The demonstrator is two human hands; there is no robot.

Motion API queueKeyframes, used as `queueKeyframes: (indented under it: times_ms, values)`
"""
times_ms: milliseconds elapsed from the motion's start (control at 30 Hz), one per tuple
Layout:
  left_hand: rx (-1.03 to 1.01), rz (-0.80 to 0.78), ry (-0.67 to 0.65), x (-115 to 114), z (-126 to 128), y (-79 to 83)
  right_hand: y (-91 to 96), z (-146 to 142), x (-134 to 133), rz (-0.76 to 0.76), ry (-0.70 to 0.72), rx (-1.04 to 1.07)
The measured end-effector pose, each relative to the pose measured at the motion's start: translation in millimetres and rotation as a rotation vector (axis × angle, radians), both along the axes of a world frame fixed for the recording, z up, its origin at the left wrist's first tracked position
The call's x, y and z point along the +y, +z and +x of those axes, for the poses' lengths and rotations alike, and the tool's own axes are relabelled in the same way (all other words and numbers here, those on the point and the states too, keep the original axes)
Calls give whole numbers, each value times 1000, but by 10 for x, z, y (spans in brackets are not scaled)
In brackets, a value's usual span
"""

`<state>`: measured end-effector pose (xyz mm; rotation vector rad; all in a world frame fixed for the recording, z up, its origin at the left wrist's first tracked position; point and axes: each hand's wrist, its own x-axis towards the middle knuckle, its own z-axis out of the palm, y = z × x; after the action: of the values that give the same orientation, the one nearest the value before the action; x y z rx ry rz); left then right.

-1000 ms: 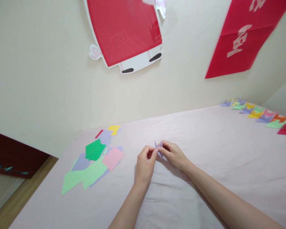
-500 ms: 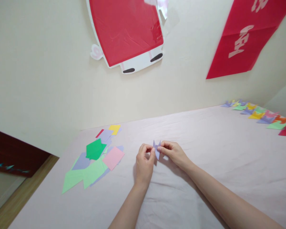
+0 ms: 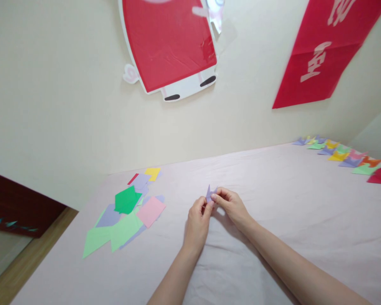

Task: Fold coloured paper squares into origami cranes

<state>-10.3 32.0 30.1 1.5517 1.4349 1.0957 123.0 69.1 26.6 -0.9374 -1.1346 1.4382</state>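
A small folded purple paper piece (image 3: 210, 193) with two pointed tips is held just above the pale pink tablecloth (image 3: 273, 199) near the middle of the table. My left hand (image 3: 197, 222) pinches its lower left side with closed fingers. My right hand (image 3: 231, 204) pinches its right side, fingers curled together. Both forearms reach in from the bottom of the view.
Loose coloured paper squares (image 3: 127, 214) in green, purple, pink and yellow lie scattered at the left. A row of several folded coloured paper figures (image 3: 346, 156) runs along the far right edge by the wall. Red banners (image 3: 317, 55) hang on the cream wall. The table's left edge drops to a wooden floor (image 3: 25, 258).
Both hands stay pinched on the purple piece; the left hand has shifted slightly right and closer to the right hand, and the piece has turned a little. The camera tilted slightly.
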Motion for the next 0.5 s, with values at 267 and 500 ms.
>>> queueKeyframes:
  times_ms: [267,500]
  values:
    - [133,69,-17,-47,-3,18,102,19,-7,-12,-32,60]
    - [-86,57,44,-10,27,84,118,17,-24,-24,-22,86]
